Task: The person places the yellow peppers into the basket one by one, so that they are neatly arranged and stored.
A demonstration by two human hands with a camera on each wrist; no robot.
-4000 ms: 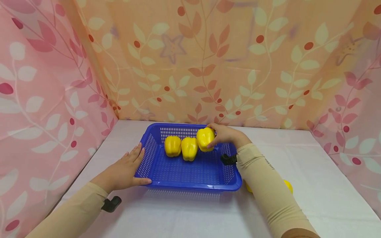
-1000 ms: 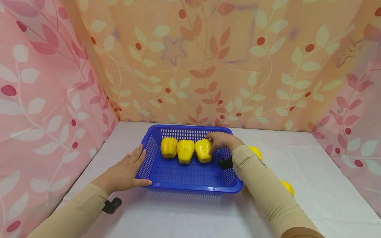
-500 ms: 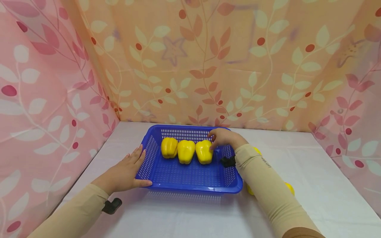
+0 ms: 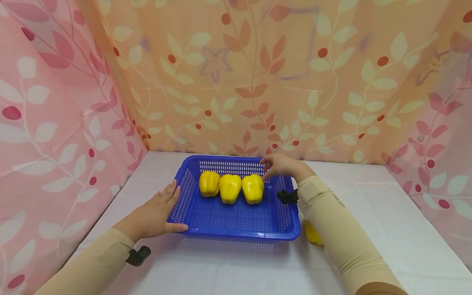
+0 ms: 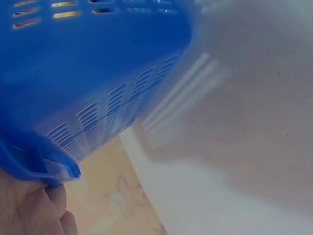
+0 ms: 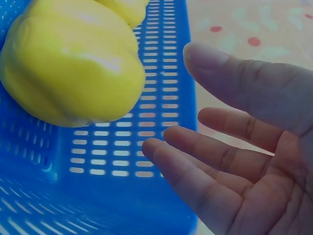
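Observation:
Three yellow bell peppers, the left one (image 4: 209, 184), the middle one (image 4: 230, 189) and the right one (image 4: 253, 189), lie in a row inside the blue plastic basket (image 4: 236, 234). My left hand (image 4: 155, 213) rests at the basket's left side, fingers extended along the rim and thumb on the near corner. Above the basket's back right part is my right hand (image 4: 282, 166), fingers spread and holding nothing. In the right wrist view a gap shows between that hand (image 6: 244, 161) and the nearest pepper (image 6: 73, 63).
Another yellow bell pepper (image 4: 312, 232) lies on the white tablecloth (image 4: 228, 270) right of the basket, partly hidden by the right forearm. A patterned curtain (image 4: 236, 82) stands behind the table and along both sides.
My right hand set the right pepper down in the basket, let go, and drew back up and to the right. My left hand stays on the rim.

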